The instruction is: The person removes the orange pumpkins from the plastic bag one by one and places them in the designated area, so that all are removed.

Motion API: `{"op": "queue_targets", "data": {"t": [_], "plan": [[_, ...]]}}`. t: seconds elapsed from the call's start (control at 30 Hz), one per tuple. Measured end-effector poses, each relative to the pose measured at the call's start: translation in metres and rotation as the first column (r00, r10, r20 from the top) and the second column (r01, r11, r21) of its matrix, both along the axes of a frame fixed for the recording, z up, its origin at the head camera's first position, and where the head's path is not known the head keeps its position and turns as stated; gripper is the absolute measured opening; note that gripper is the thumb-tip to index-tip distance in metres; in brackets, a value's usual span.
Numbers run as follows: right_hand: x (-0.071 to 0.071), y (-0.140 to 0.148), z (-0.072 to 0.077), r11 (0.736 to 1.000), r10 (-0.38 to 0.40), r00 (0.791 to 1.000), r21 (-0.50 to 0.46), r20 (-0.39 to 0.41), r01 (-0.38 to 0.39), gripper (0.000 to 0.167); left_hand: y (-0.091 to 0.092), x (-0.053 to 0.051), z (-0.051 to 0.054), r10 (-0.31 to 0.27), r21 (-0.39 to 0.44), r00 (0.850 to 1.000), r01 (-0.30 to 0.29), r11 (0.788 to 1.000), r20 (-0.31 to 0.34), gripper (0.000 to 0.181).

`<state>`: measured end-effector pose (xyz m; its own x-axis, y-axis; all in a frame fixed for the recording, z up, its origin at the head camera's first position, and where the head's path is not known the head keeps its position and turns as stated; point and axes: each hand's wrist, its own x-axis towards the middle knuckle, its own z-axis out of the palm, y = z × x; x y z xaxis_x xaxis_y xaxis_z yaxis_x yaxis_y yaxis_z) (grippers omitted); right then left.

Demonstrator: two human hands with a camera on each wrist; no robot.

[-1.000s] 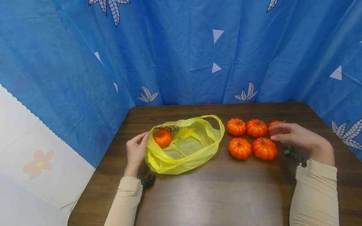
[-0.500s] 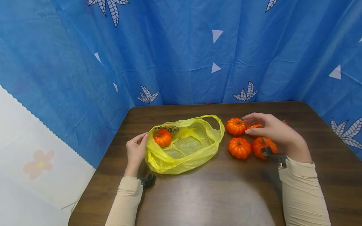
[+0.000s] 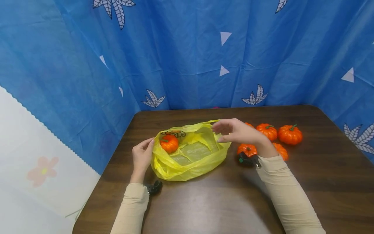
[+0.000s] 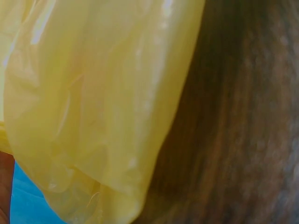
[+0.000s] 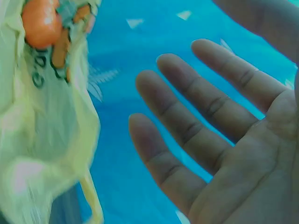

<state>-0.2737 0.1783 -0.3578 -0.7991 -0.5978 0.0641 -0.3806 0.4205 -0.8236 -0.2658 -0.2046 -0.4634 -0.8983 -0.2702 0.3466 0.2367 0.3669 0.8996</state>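
Note:
On the left side of the table, my left hand (image 3: 142, 157) pinches the left rim of a yellow plastic bag (image 3: 187, 172). The bag lies with its mouth spread, and a small orange pumpkin (image 3: 169, 143) rests inside near that rim. In the left wrist view, the bag's yellow film (image 4: 107, 93) fills much of the picture. My right hand (image 3: 241, 131) hovers by the bag's right handle and covers part of it. The right wrist view shows that hand's fingers (image 5: 180, 77) extended and spread, with nothing held; whether they touch the bag I cannot tell.
Several more small pumpkins (image 3: 290, 135) stand on the table (image 3: 222, 201) to the right of the bag, some partly hidden behind my right hand and forearm. A blue curtain (image 3: 187, 65) hangs behind the table's far edge.
My right hand has swept left from the far-right pumpkin, over the others, to the bag's right handle. The left hand and bag have stayed in place.

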Motion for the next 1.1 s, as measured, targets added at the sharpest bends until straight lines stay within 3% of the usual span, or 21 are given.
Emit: {"op": "queue_targets", "data": {"t": [0.2,0.5,0.83,1.1], "plan": [[-0.020,-0.044,-0.003,0.991,0.134,0.990,0.015,0.041,-0.134,0.047,0.002,0.000,0.001,-0.008,0.010,1.000,0.008,1.000,0.010,0.025],[-0.038,-0.090,-0.034,0.982,0.186,0.980,0.011,0.075,-0.187,0.047,0.001,0.000,-0.003,0.006,-0.018,1.000,-0.006,1.000,-0.008,0.023],[-0.039,-0.117,-0.069,0.997,0.072,0.995,-0.016,0.070,-0.071,0.052,0.002,0.001,0.000,0.006,-0.021,1.000,-0.006,1.000,0.019,0.024],[-0.031,-0.134,-0.083,0.998,-0.054,0.993,-0.022,0.102,0.056,0.053,0.002,0.002,0.000,0.005,-0.016,1.000,-0.004,1.000,0.029,0.025]]}}
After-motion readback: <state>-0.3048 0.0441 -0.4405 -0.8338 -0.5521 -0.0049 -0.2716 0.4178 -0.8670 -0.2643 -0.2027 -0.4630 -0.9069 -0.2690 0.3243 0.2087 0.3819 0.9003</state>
